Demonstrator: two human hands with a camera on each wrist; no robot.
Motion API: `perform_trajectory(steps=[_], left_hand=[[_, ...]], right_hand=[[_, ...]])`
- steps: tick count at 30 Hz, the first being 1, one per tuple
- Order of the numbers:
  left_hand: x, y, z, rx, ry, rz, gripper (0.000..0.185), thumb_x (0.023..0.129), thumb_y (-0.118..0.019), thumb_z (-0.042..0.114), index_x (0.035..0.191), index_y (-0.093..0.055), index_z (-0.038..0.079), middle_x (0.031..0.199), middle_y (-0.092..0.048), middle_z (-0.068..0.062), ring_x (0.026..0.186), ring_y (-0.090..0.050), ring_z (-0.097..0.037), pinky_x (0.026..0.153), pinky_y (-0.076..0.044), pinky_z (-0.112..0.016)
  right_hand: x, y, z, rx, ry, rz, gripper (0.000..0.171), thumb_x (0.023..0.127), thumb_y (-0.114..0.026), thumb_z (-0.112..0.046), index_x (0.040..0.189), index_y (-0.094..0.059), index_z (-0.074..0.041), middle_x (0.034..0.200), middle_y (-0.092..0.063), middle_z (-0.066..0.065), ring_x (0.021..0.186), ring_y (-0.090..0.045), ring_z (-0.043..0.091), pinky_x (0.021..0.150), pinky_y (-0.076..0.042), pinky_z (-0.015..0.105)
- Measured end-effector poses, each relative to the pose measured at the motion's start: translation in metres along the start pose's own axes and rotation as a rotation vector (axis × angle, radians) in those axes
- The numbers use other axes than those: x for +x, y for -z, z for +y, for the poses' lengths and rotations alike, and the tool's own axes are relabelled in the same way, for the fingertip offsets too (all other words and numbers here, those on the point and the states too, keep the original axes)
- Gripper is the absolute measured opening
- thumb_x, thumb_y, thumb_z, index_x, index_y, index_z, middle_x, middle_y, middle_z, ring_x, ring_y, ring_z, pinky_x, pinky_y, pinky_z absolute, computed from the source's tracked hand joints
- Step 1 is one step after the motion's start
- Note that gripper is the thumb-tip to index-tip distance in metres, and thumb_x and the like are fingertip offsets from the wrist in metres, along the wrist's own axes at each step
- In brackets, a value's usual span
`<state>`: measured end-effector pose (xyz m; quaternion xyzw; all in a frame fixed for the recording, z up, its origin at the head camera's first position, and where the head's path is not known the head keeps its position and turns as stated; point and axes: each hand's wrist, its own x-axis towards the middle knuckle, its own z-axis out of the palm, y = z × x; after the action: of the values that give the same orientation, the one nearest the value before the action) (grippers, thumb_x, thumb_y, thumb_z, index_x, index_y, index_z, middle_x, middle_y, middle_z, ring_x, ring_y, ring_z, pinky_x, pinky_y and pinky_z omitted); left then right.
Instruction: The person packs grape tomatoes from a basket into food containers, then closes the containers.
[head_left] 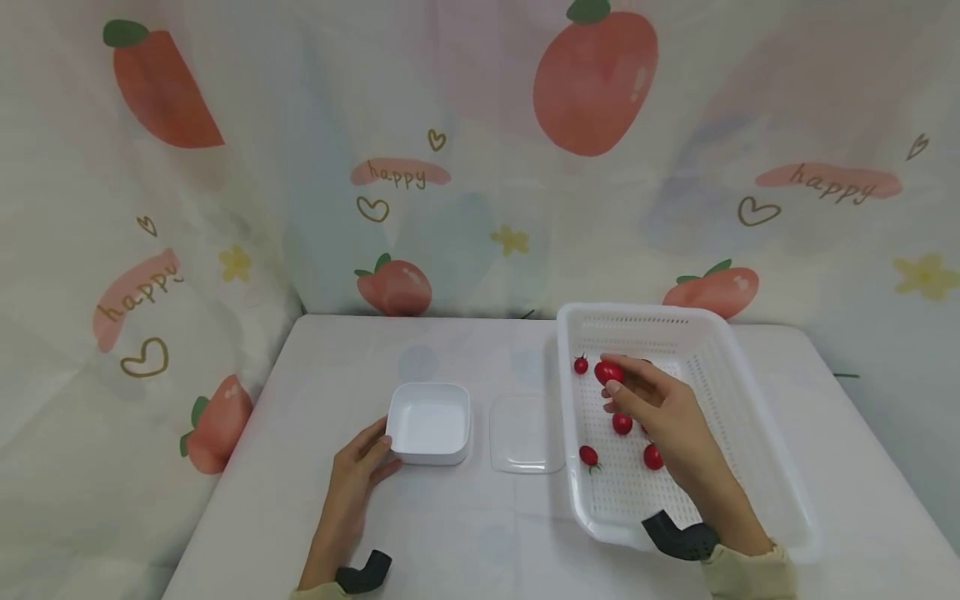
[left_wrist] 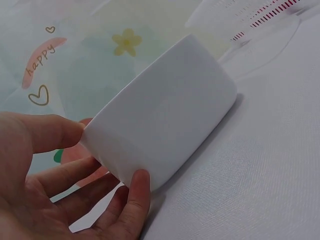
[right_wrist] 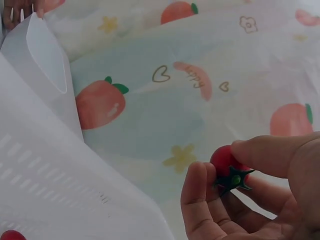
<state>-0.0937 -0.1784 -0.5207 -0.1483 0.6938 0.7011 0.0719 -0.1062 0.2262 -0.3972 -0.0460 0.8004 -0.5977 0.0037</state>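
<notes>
On the left of the table sits a white square box (head_left: 428, 421) with rounded corners and a bare inside. My left hand (head_left: 363, 458) holds it at its near left corner. In the left wrist view the fingers (left_wrist: 140, 182) lie against the box's outer wall. Above the white slotted basket (head_left: 600, 521), my right hand (head_left: 667, 417) pinches a cherry tomato (right_wrist: 227, 159) between thumb and fingers, its green stem star showing in the right wrist view. Below it, several cherry tomatoes (head_left: 622, 424) lie in the basket, some hidden by the hand.
A clear plastic lid (head_left: 527, 433) lies flat between the box and the basket, its right edge close to the basket wall. A white cloth covers the table (head_left: 465, 533). Behind it hangs a fruit-printed curtain (head_left: 480, 100).
</notes>
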Motion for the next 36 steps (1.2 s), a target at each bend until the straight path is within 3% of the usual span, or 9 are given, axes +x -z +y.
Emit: perform_trajectory(steps=[8,16,22,31,36], left_hand=[[-0.001,-0.001,-0.001,-0.011,-0.005,-0.009,0.049,0.103,-0.064,0.032,0.149,-0.055,0.018,0.157,-0.052,-0.003,0.136,-0.06,-0.027,0.102,-0.06,-0.03],[-0.006,-0.001,-0.002,0.006,-0.022,0.0,0.051,0.104,-0.064,0.031,0.151,-0.053,0.015,0.158,-0.051,-0.006,0.137,-0.059,-0.027,0.1,-0.061,-0.03],[-0.007,-0.003,0.002,0.011,-0.031,-0.007,0.052,0.104,-0.064,0.031,0.152,-0.052,0.014,0.16,-0.049,-0.009,0.137,-0.059,-0.029,0.101,-0.06,-0.032],[-0.006,-0.004,0.0,0.01,0.001,0.003,0.052,0.104,-0.064,0.033,0.152,-0.052,0.016,0.159,-0.05,-0.006,0.138,-0.058,-0.029,0.1,-0.06,-0.03],[-0.005,-0.004,0.0,0.015,-0.014,0.011,0.053,0.103,-0.064,0.035,0.152,-0.052,0.015,0.158,-0.051,-0.007,0.138,-0.058,-0.029,0.1,-0.061,-0.031]], right_hand=[[-0.008,-0.028,-0.005,-0.01,0.06,0.047,0.045,0.102,-0.068,-0.02,0.145,-0.058,-0.011,0.116,-0.07,-0.004,0.092,-0.073,0.018,0.083,-0.062,0.022],[-0.014,-0.055,-0.016,-0.025,0.18,0.081,0.045,0.099,-0.072,-0.012,0.142,-0.06,-0.011,0.128,-0.068,0.013,0.101,-0.069,0.008,0.087,-0.061,0.017],[-0.017,-0.073,-0.025,-0.056,0.211,0.061,0.045,0.096,-0.074,-0.01,0.139,-0.063,-0.017,0.125,-0.07,0.008,0.107,-0.068,0.011,0.087,-0.061,0.018],[-0.017,-0.103,-0.027,-0.051,0.262,0.003,0.043,0.096,-0.075,-0.009,0.137,-0.065,-0.016,0.125,-0.072,0.004,0.109,-0.068,0.016,0.088,-0.062,0.02],[-0.013,-0.12,-0.028,-0.037,0.299,-0.028,0.042,0.097,-0.073,-0.01,0.137,-0.064,-0.015,0.126,-0.072,0.003,0.109,-0.069,0.016,0.087,-0.063,0.023]])
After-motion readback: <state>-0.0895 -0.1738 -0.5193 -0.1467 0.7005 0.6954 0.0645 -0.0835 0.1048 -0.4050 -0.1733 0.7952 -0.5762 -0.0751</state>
